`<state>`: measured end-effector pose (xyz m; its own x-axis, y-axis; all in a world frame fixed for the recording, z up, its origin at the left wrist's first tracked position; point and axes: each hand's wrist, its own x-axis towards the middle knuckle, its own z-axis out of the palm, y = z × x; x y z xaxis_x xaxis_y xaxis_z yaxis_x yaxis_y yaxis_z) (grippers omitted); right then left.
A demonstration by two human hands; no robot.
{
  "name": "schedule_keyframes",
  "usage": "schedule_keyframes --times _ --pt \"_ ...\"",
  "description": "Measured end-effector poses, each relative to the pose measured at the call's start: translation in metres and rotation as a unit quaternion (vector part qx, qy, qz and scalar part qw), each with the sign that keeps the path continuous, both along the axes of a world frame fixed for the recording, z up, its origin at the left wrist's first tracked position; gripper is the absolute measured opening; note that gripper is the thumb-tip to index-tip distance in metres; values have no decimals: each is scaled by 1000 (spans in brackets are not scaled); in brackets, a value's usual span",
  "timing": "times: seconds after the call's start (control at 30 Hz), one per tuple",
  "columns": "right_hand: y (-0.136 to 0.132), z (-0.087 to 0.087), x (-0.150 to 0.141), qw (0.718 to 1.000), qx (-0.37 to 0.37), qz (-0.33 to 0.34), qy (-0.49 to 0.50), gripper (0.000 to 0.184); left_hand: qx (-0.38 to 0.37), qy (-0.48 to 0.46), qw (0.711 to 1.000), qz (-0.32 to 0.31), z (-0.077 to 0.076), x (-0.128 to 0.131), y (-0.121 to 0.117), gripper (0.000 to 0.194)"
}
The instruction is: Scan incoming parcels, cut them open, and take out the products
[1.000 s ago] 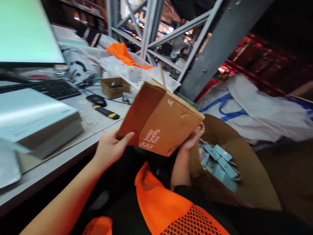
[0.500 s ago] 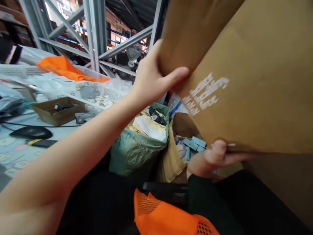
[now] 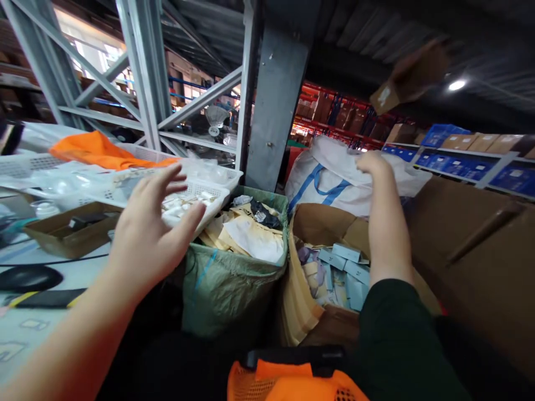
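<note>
A brown cardboard box (image 3: 385, 98) with a pale mark on one side is in mid-air at the upper right, blurred and clear of both hands. My left hand (image 3: 146, 223) is raised over the table's right side, fingers and thumb spread, holding nothing. My right hand (image 3: 371, 162) reaches forward in front of a large white bag (image 3: 326, 167) with blue straps. Its fingers are mostly hidden from this angle, and nothing visible is in it. Below my right arm stands an open carton (image 3: 301, 312) holding several light-blue small boxes (image 3: 346, 252).
A green woven sack (image 3: 229, 284) with paper and packaging stands beside the carton. To the left, the table holds a small open box (image 3: 62, 236), a black mouse (image 3: 29, 277) and white baskets (image 3: 217, 203). A grey metal post (image 3: 276, 100) rises behind. Large cardboard (image 3: 480, 278) stands at right.
Both hands have let go of the cardboard box, which has flown up and away to the right. My left hand has dropped back leftward; my right has stretched forward and up.
</note>
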<state>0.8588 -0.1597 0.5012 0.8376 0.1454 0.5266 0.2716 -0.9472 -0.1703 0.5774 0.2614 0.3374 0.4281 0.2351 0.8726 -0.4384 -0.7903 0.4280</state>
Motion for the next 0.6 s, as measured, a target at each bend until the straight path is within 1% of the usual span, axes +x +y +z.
schedule_keyframes --times 0.03,0.07,0.1,0.13,0.17,0.2,0.23,0.27,0.3,0.33,0.37,0.43,0.47,0.5,0.53,0.57,0.6 --pt "11 -21 3 999 -9 -9 30 36 -25 14 999 20 -24 -17 6 72" --pt "25 -47 4 998 -16 -8 60 36 -43 31 998 36 -49 -36 11 67" --pt "39 -78 1 995 -24 11 91 34 -52 49 996 50 -74 -57 16 59" --pt "53 -111 -5 991 -35 46 121 32 -55 70 994 69 -100 -80 19 51" --pt "67 -144 -15 981 -51 99 156 34 -52 86 991 91 -124 -103 20 43" --pt "81 -176 -26 959 -71 183 205 36 -49 105 987 114 -147 -125 19 34" --pt "93 -205 -38 934 -86 246 245 36 -47 123 982 135 -168 -147 15 27" --pt "104 -228 -49 912 -98 288 274 39 -46 140 977 151 -185 -166 8 22" --pt "117 -246 -59 896 -109 319 290 43 -46 155 973 164 -198 -183 0 18" --pt "132 -259 -67 882 -116 347 296 47 -44 160 971 173 -208 -197 -6 16" --pt "150 -267 -74 868 -124 381 295 50 -34 162 970 180 -215 -209 -10 15" --pt "200 -273 -92 829 -130 466 279 51 -9 126 965 229 -222 -230 -6 15" --pt "230 -274 -105 803 -130 516 270 50 -3 99 956 275 -223 -241 2 16" --pt "262 -274 -122 773 -126 564 261 48 -7 66 941 333 -222 -251 13 17" --pt "294 -274 -142 745 -118 607 252 46 -26 33 918 394 -221 -262 27 18" --pt "327 -275 -164 718 -103 642 247 44 -65 6 893 446 -219 -271 43 22" --pt "361 -276 -186 695 -85 669 250 43 -124 -15 867 482 -217 -277 61 29"
